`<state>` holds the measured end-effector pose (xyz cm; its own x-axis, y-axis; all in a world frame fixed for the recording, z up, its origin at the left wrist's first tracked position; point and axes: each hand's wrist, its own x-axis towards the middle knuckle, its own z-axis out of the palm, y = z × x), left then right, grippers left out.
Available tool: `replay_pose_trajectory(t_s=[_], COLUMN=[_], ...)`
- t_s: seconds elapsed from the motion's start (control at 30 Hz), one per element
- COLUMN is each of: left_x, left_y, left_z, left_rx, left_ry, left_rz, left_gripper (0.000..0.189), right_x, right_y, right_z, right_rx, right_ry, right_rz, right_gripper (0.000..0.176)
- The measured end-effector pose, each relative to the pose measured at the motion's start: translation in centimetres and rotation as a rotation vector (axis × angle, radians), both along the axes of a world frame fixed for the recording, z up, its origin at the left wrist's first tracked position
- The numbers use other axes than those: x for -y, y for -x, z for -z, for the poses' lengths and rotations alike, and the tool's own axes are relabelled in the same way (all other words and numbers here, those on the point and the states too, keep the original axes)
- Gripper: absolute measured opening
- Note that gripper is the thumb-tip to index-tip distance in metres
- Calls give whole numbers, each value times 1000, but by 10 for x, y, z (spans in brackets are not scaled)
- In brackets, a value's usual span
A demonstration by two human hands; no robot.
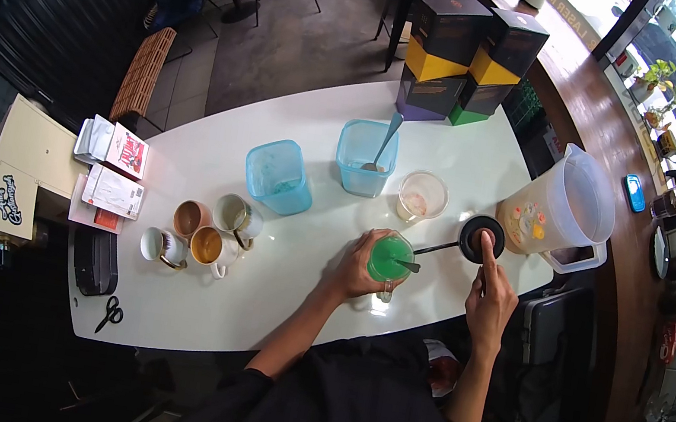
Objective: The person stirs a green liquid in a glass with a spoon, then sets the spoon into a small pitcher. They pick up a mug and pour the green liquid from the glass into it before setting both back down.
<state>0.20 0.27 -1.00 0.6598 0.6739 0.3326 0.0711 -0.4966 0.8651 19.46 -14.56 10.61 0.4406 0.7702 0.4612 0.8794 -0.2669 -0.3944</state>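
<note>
My left hand (354,264) is wrapped round a clear glass cup (384,286) holding bright green liquid (391,254). A dark spoon (408,266) leans out of the cup toward the right. My right hand (492,300) reaches over a round black disc (466,241), with the index finger stretched out onto its centre and the other fingers curled. A thin dark rod (437,248) runs from the disc's left side toward the cup. Just behind them stands a clear plastic tub (423,196) with a little pinkish content.
Two blue containers (279,176) stand farther back, one with a spoon (388,140). Several mugs (207,246) cluster on the left. A large plastic pitcher (550,204) stands right, stacked boxes (439,60) at the back. Scissors (110,314) lie near the front left edge.
</note>
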Motion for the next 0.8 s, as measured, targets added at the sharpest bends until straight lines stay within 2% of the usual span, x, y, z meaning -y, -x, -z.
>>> replay_pose_trajectory(t_s=[0.8], left_x=[-2], left_y=[3], left_z=[-10], left_rx=[-48], left_ry=[-70], left_rz=[-19], left_gripper=[79], right_x=[0], right_y=[1], right_z=[1], right_rx=[-4], right_ry=[0], right_rz=[-8], right_gripper=[86])
